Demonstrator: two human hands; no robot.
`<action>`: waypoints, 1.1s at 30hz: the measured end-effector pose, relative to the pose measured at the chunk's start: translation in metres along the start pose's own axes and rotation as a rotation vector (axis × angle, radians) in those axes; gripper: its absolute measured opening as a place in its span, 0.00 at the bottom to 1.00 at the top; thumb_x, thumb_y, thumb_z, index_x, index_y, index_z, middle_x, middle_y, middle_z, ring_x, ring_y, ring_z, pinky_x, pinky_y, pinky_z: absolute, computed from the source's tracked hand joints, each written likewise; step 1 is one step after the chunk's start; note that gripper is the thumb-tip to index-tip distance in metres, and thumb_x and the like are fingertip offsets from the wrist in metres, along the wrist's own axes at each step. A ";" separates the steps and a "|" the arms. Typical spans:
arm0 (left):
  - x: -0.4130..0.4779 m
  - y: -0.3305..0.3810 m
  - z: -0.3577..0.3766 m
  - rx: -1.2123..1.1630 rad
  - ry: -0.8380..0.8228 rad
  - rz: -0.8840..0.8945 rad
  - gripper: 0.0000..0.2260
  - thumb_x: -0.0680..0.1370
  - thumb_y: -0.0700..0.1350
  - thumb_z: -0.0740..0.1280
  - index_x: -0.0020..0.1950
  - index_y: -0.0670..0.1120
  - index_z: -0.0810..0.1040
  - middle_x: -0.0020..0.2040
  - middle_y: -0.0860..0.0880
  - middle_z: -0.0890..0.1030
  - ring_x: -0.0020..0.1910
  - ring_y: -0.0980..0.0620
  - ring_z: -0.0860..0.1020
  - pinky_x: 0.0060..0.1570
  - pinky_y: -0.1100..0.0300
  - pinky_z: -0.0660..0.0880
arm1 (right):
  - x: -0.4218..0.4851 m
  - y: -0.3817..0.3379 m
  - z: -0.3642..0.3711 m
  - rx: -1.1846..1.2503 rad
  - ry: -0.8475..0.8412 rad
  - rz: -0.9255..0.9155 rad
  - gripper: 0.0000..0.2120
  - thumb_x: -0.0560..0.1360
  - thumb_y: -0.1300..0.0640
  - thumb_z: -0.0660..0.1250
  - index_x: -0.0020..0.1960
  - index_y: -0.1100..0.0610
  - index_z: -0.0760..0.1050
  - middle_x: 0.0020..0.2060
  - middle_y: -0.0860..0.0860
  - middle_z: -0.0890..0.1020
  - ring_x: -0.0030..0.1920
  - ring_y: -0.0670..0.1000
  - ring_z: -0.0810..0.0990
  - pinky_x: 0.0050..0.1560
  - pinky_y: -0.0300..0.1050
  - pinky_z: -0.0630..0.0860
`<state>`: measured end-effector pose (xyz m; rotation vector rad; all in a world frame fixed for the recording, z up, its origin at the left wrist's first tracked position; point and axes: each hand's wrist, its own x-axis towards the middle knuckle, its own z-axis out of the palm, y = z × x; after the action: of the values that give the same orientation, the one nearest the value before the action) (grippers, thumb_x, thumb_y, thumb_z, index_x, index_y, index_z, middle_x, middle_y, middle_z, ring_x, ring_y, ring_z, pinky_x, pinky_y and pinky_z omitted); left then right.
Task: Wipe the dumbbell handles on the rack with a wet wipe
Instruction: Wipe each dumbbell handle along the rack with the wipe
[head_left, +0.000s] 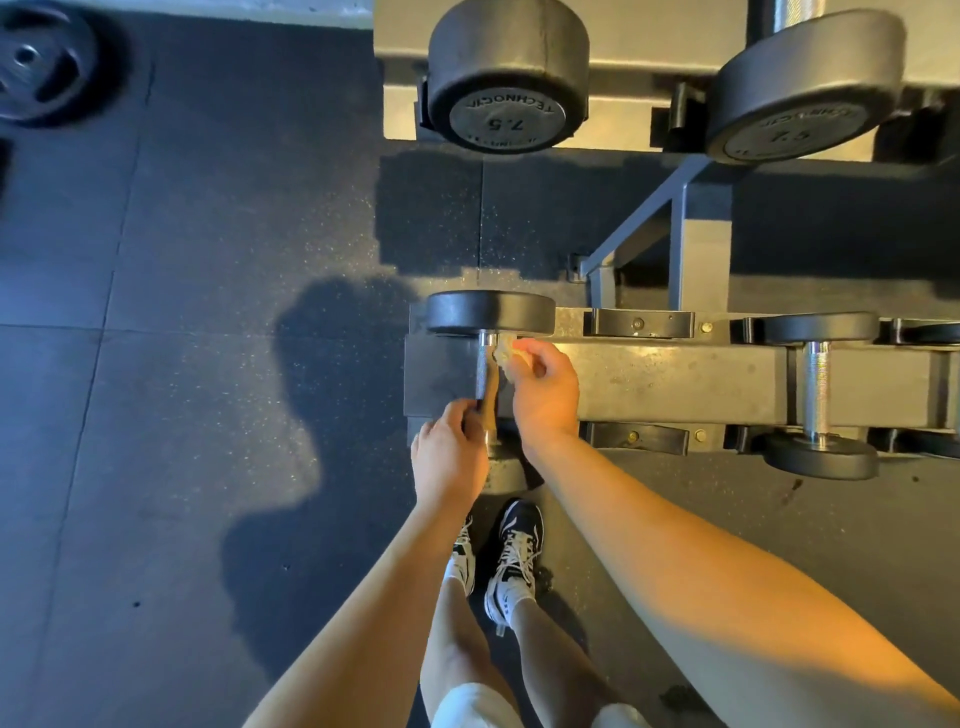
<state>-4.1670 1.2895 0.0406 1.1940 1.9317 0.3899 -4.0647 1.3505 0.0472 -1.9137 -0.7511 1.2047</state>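
We look down on a dark rubber floor (182, 312) with speckled tiles, and a weight plate (41, 62) lies at its far left corner. To the right stands the grey dumbbell rack (649, 379), with an upper tier and a lower tier. On the upper tier we see two large dumbbells marked 7.5, one (506, 78) near the middle and one (805, 88) to the right. On the lower tier, at its left end, lies the dumbbell (491, 312) we are working on, its far head resting at the back rail and its near head mostly hidden under our wrists. Well to the right, a smaller dumbbell (818, 389) sits in its own cradle with a bare metal handle.

Our left hand (449, 457) is closed around the near end of the handle (487, 374). Our right hand (543, 389) is pinched closed on the crumpled wet wipe (506, 351), which presses against the right side of the handle just below the far head. Below our arms we see our two black and white shoes (511, 556) on the floor.
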 end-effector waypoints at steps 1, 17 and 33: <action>0.002 0.000 0.000 0.014 -0.019 -0.012 0.13 0.85 0.51 0.56 0.65 0.52 0.76 0.47 0.52 0.80 0.48 0.51 0.78 0.54 0.46 0.77 | 0.002 0.000 0.006 0.010 -0.024 0.013 0.07 0.78 0.57 0.70 0.52 0.46 0.82 0.54 0.48 0.81 0.56 0.47 0.79 0.57 0.43 0.78; 0.000 0.001 0.001 0.045 0.008 -0.005 0.14 0.86 0.52 0.53 0.66 0.55 0.74 0.45 0.50 0.82 0.41 0.51 0.79 0.40 0.55 0.75 | -0.003 0.002 0.006 -0.316 -0.155 -0.168 0.06 0.79 0.58 0.69 0.55 0.55 0.79 0.57 0.50 0.74 0.55 0.48 0.75 0.49 0.30 0.70; -0.001 0.000 0.004 0.007 0.036 -0.026 0.15 0.86 0.52 0.52 0.66 0.56 0.76 0.46 0.54 0.81 0.44 0.55 0.78 0.45 0.55 0.76 | -0.004 0.003 0.007 -0.282 -0.205 -0.191 0.17 0.83 0.62 0.61 0.69 0.51 0.76 0.60 0.47 0.68 0.59 0.44 0.70 0.57 0.20 0.66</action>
<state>-4.1639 1.2883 0.0387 1.1726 1.9786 0.3935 -4.0729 1.3479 0.0450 -1.9037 -1.2404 1.2382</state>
